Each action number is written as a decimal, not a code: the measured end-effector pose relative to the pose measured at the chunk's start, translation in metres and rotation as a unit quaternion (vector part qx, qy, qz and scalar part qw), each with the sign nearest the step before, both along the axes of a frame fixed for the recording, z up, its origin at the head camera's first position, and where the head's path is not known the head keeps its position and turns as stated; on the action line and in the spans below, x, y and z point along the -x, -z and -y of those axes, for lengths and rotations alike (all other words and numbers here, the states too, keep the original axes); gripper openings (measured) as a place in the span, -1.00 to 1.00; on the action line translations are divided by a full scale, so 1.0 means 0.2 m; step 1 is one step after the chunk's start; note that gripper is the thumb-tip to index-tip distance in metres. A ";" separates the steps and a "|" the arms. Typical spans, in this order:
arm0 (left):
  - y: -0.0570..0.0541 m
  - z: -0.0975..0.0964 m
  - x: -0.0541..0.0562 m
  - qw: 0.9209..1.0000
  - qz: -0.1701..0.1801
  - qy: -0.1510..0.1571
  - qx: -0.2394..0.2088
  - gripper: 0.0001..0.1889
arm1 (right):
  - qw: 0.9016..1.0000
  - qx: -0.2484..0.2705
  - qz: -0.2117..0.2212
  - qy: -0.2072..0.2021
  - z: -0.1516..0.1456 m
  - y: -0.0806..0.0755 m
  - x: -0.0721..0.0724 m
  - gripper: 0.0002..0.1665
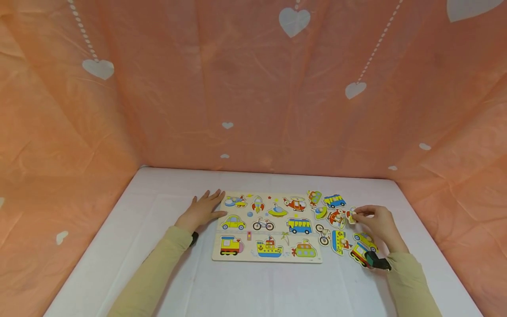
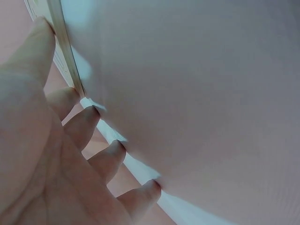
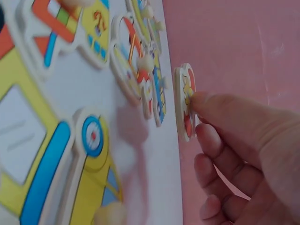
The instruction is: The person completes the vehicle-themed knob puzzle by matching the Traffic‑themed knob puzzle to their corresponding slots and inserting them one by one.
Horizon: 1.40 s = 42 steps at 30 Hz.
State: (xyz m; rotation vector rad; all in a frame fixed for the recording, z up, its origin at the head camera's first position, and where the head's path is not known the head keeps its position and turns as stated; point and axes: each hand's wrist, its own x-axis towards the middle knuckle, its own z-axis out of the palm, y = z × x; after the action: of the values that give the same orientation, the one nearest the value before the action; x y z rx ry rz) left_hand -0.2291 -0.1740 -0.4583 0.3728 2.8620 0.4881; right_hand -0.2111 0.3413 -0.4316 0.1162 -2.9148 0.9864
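Observation:
A wooden puzzle board point(image 1: 253, 257) printed with vehicles lies flat on the table. My left hand point(image 1: 202, 212) rests at its upper left edge with fingers spread; in the left wrist view the thumb point(image 2: 35, 47) touches the board's edge point(image 2: 68, 51). At the right, my right hand point(image 1: 378, 224) pinches a small red, white and yellow puzzle piece point(image 3: 185, 103) between thumb and fingers, raised off the table. Its picture is too partly covered to name. Below that hand lie a car piece point(image 1: 365, 241) and a train piece point(image 1: 358, 253).
Loose pieces lie right of the board: a submarine point(image 1: 314, 197), a bus point(image 1: 334, 201), a flying saucer point(image 1: 321, 212), a helicopter point(image 1: 336, 219), a bicycle point(image 1: 323, 237) and a ship point(image 1: 338, 242). An orange curtain point(image 1: 253, 88) with hearts surrounds the white table point(image 1: 253, 290).

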 end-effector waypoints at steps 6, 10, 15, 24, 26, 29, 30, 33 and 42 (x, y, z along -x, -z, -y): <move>0.00 0.00 0.00 1.000 0.006 -0.003 -0.003 -0.18 | 0.999 0.000 -0.028 -0.015 0.06 -0.01 0.02 -0.71; 0.00 0.00 0.00 1.000 0.006 -0.003 -0.004 -0.17 | 0.998 0.009 -0.046 -0.029 0.11 -0.02 0.03 -0.75; 0.01 0.00 0.00 1.000 0.005 -0.002 -0.002 -0.17 | 0.997 0.026 -0.054 -0.052 0.18 -0.04 0.06 -0.80; 0.00 0.00 0.00 1.000 0.006 -0.003 -0.004 -0.17 | 0.994 0.070 -0.008 -0.084 0.32 -0.06 0.11 -0.77; 0.00 0.00 0.00 1.000 0.008 -0.004 -0.003 -0.17 | 0.993 0.079 0.002 -0.090 0.36 -0.05 0.12 -0.76; -0.01 0.00 0.00 1.000 0.008 -0.003 -0.002 -0.17 | 0.991 0.090 0.011 -0.098 0.41 -0.05 0.13 -0.76; -0.01 0.00 0.00 1.000 0.009 -0.004 -0.002 -0.17 | 0.990 0.091 0.012 -0.102 0.43 -0.04 0.13 -0.76; -0.01 0.00 0.00 1.000 0.008 -0.004 -0.002 -0.17 | 0.989 0.093 0.008 -0.114 0.49 -0.04 0.14 -0.77; -0.02 0.00 0.00 1.000 0.010 -0.005 -0.002 -0.17 | 0.980 0.121 0.004 -0.158 0.63 -0.02 0.18 -0.84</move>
State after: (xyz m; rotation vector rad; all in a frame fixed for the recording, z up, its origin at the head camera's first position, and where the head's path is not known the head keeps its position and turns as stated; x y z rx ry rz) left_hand -0.2289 -0.1732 -0.4546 0.3534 2.8454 0.4977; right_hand -0.2468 0.2151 -0.4274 0.5767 -2.8069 1.3783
